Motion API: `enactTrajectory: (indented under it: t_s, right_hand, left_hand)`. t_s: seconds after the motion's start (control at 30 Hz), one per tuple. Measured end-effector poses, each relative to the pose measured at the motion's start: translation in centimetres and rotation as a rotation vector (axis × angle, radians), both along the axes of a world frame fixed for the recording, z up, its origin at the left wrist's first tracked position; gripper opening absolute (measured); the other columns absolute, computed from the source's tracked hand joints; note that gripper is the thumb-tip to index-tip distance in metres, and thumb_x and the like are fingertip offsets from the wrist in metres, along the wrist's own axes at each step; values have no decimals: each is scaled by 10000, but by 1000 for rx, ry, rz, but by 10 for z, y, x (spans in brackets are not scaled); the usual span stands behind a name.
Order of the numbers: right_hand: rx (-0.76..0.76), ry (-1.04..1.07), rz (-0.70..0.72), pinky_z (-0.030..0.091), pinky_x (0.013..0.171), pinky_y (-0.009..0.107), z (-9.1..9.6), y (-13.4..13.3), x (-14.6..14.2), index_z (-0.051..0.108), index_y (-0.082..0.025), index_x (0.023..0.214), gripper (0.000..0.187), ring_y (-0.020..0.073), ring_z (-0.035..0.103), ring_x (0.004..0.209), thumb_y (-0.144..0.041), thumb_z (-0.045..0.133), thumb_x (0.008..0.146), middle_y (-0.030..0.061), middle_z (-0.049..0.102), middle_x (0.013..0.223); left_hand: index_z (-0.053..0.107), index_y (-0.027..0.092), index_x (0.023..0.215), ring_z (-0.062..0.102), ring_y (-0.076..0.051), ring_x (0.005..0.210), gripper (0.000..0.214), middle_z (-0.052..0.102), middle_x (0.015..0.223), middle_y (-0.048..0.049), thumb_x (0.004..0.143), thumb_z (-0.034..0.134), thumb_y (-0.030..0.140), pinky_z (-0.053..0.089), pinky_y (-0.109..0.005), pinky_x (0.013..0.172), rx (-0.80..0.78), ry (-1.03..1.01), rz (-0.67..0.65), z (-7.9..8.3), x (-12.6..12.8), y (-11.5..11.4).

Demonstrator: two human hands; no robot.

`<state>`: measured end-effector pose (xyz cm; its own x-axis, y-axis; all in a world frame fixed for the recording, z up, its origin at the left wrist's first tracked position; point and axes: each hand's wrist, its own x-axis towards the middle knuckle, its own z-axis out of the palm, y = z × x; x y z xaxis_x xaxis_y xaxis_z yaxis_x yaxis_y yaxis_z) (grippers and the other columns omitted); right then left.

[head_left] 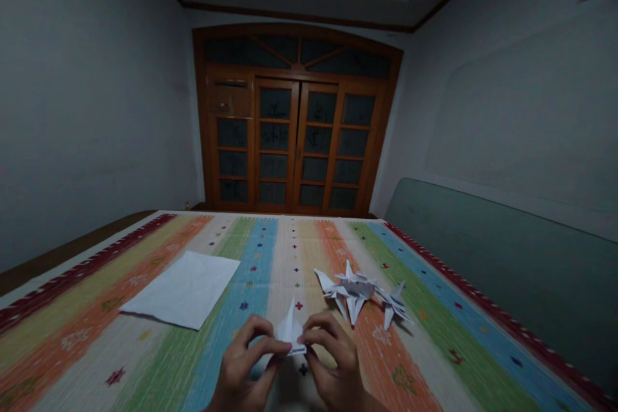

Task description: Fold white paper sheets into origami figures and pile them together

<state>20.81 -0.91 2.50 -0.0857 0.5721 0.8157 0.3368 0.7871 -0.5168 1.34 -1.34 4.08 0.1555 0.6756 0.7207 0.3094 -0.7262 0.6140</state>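
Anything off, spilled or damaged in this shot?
No spill or damage stands out near the folded paper. One oddity: a brown, cardboard-like panel on the wooden doors, upper left, where the other sections show dark panes.

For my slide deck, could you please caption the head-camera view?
Left hand and right hand pinch folded paper over a striped tablecloth, with a white sheet and spiky paper shapes beyond.

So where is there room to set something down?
Bare tablecloth lies beyond the hands, between the white sheet and folded pieces, and right of those pieces. Crowded: near middle, where the left hand and right hand pinch a paper fold.
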Motion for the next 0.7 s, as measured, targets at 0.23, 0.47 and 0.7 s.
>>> enactTrajectory:
  t_s: [0.23, 0.47, 0.7]
  right_hand:
    - [195, -148, -13, 531, 581, 292, -14, 7, 11, 740, -244, 1005, 330, 206, 636, 684, -16, 595, 816, 56, 605, 789]
    - [170, -273, -47, 518, 560, 280, -29, 8, 8, 761, -247, 1022, 291, 204, 589, 670, -85, 587, 855, 62, 578, 785]
    - [-92, -49, 38, 563, 704, 311, -23, 8, 2, 658, -220, 1059, 215, 225, 678, 775, -126, 601, 874, 72, 676, 883]
  left_hand:
    - [818, 276, 970, 735, -269, 803, 159, 802, 909, -83, 874, 693, 289, 574, -335, 766, -259, -15, -60, -9, 0, -3]
    - [712, 197, 752, 690, -216, 661, 322, 713, 714, -26, 750, 812, 503, 569, -283, 640, -628, -270, -136, -8, 9, 10]
    - [675, 191, 765, 655, -203, 672, 460, 669, 738, -11, 680, 847, 609, 555, -259, 590, -619, -366, -114, -22, 8, 19]
